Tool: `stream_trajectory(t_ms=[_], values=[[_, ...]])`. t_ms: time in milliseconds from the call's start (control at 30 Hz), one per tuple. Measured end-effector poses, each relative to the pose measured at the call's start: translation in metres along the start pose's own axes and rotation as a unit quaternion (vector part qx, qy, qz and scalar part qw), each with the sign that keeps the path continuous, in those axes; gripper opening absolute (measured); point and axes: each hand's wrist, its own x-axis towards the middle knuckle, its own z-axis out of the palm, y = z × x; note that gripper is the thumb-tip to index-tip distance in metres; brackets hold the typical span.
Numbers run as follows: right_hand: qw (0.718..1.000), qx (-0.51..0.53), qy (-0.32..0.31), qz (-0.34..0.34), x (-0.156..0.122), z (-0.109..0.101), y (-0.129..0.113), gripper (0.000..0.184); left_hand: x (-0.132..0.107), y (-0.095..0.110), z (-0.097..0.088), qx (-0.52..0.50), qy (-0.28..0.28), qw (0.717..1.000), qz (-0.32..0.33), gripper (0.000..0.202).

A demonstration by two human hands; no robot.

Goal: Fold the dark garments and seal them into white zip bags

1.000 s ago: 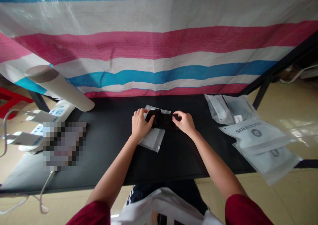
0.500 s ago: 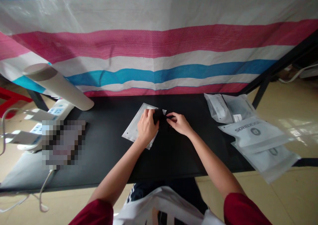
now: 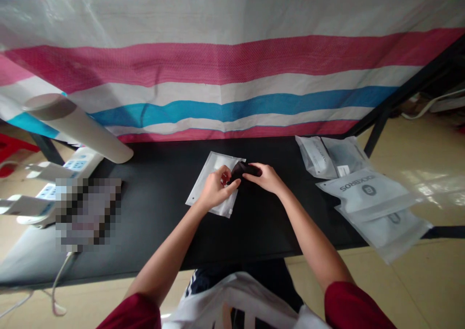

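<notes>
A small clear plastic bag [image 3: 211, 173] lies on the black table [image 3: 156, 208] just ahead of me. My left hand [image 3: 215, 191] rests on the bag's right edge, fingers pinched at its opening. My right hand [image 3: 264, 178] grips a bundled black fabric item [image 3: 242, 169] and holds it against the bag's open side, touching my left fingers. How far the fabric sits inside the bag I cannot tell.
Several filled grey packets [image 3: 370, 193] are stacked at the table's right end, some overhanging the edge. A cardboard tube [image 3: 78, 125] and a white power strip [image 3: 72, 166] lie at the left, beside a blurred patch. A striped tarp [image 3: 232, 62] hangs behind.
The black fabric went from stretched between both hands to bunched in my right hand. My left hand shifted onto the plastic bag's edge, and the bag turned slightly.
</notes>
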Motion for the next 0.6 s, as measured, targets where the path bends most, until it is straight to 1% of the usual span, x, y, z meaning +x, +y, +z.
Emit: stream_trajectory(t_ms=[67,133,233,333,400,467,533,567,600], values=[[1.000,0.003,-0.024,-0.006,-0.001,-0.002,0.000,0.059,0.002,-0.005,-0.006,0.056,-0.046,0.997,-0.017,0.036],[0.998,-0.004,-0.055,-0.011,-0.002,-0.004,0.000,0.055,0.002,-0.009,-0.008,0.102,-0.081,0.991,-0.006,0.041],[0.996,-0.020,-0.085,-0.008,-0.003,-0.005,0.001,0.048,0.001,-0.013,-0.006,0.155,-0.085,0.984,0.023,0.049],[0.998,0.006,-0.054,-0.032,-0.001,-0.005,0.004,0.044,0.002,-0.016,-0.003,0.208,-0.087,0.974,0.031,0.052],[0.996,0.076,-0.024,-0.050,0.000,-0.005,0.004,0.046,0.003,-0.020,-0.005,0.224,-0.093,0.970,0.035,0.046],[0.982,0.183,0.002,-0.044,0.002,-0.006,0.003,0.056,0.005,-0.024,-0.008,0.217,-0.096,0.971,0.038,0.031],[0.959,0.283,0.033,-0.010,0.004,-0.006,0.001,0.068,0.006,-0.028,-0.010,0.202,-0.095,0.974,0.044,0.017],[0.946,0.320,0.047,0.012,0.005,-0.005,0.001,0.069,0.007,-0.030,-0.011,0.195,-0.091,0.975,0.047,0.013],[0.934,0.350,0.058,0.035,0.006,-0.005,0.000,0.065,0.007,-0.031,-0.011,0.189,-0.086,0.977,0.052,0.010]])
